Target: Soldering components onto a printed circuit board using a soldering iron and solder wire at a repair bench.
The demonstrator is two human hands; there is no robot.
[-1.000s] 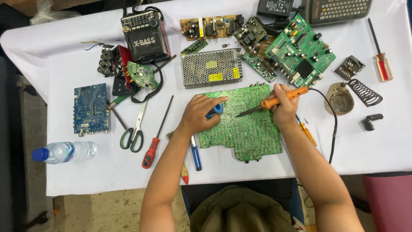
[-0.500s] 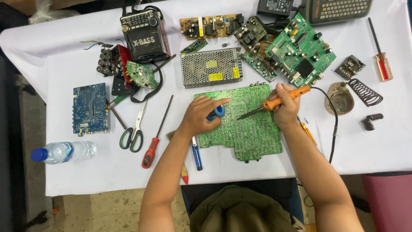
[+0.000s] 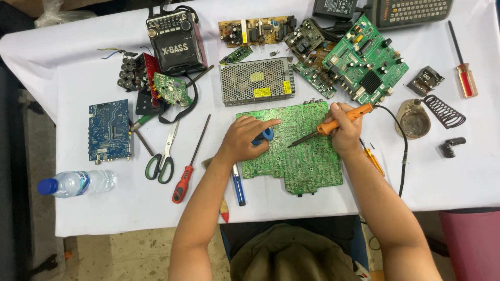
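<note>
Head view looks straight down at the right hand (image 3: 345, 132), which is closed around the orange handle of a soldering iron (image 3: 333, 123); its dark tip slants down onto the large green circuit board (image 3: 297, 156) lying flat at the middle of the white table (image 3: 448, 177). The left hand (image 3: 244, 139) rests palm-down on the board's left part, fingers curled over a small blue tool (image 3: 263, 136) that is mostly covered, so its kind is hard to make out. Both forearms reach up from the near edge and spread apart over the board. The iron's black cord (image 3: 403, 156) loops off right of the board toward the table's near edge. Just beyond the board sits a perforated metal power supply (image 3: 256, 80). Left of the board lie a red-handled screwdriver (image 3: 188, 164) and green-handled scissors (image 3: 162, 156), with bare cloth around them. Well left of the board, a water bottle (image 3: 78, 183) lies near the table edge.
</note>
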